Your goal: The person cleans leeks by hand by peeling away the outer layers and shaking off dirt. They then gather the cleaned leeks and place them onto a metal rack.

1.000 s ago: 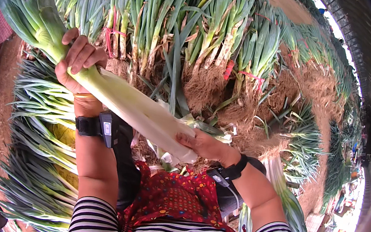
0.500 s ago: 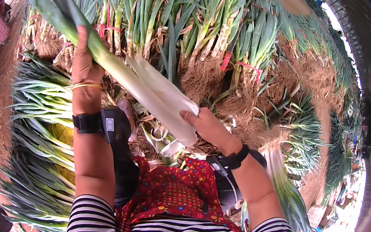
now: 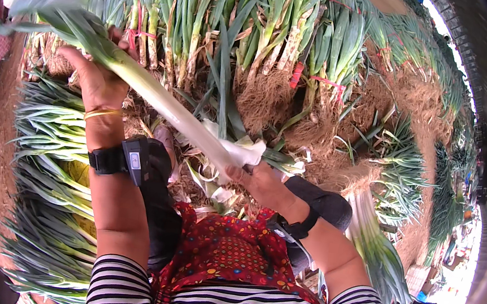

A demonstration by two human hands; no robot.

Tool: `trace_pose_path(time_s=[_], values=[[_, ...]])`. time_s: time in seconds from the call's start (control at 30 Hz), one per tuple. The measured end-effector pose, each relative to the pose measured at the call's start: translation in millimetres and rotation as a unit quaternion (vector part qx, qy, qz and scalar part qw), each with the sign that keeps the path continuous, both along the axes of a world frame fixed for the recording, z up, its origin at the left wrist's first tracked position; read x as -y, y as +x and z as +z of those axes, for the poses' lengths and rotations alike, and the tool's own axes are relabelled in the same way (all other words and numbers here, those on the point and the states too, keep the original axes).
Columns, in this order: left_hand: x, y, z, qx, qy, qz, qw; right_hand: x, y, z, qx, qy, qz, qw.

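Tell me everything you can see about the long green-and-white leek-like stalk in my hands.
The long, green-and-white leek-like stalk slants from upper left to lower right, over pale, ribbon-like plant scraps. Its green leaves fan out, blurred, at the top; below, the smooth, slightly shiny shaft pales to white. A loose, thin white outer layer flares beside its lower part. It crosses the bare left hand, whose thumb stands away, while the bare right hand grips near the lower end, hiding the tip.

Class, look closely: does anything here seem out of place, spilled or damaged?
Yes: pale peelings lie scattered below the leek in the person's hands. They look out of place because they are loose, curled scraps, while the green stalks at left lie in fairly orderly layers. Nothing looks clearly spilled.
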State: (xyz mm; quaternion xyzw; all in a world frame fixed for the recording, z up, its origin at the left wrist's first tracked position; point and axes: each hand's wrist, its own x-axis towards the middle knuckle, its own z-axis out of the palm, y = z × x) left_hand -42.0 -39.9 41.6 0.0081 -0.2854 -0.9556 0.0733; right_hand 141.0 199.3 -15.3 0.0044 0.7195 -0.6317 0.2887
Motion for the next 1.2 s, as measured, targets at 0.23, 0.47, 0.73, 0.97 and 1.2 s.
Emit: trace_pose_path(time_s=[0.23, 0.47, 0.73, 0.97, 1.2], values=[[32, -16, -28, -0.058, 0.112, -0.123, 0.984, 5, -2, 8, -0.126, 0.039, -0.074, 0.989], [33, -9, -19, -0.129, 0.206, -0.173, 0.954, 13, -1, 17, -0.174, 0.067, -0.064, 0.980], [29, -4, -9, -0.235, 0.314, -0.235, 0.889, 13, 4, 28, -0.002, -0.084, -0.074, 0.994], [30, -4, -10, -0.249, 0.352, -0.204, 0.879, 15, 2, 33, 0.089, -0.208, 0.001, 0.974], [27, 0, -3, -0.277, 0.375, -0.227, 0.855, 18, 3, 22, 0.138, -0.165, 0.026, 0.976]])
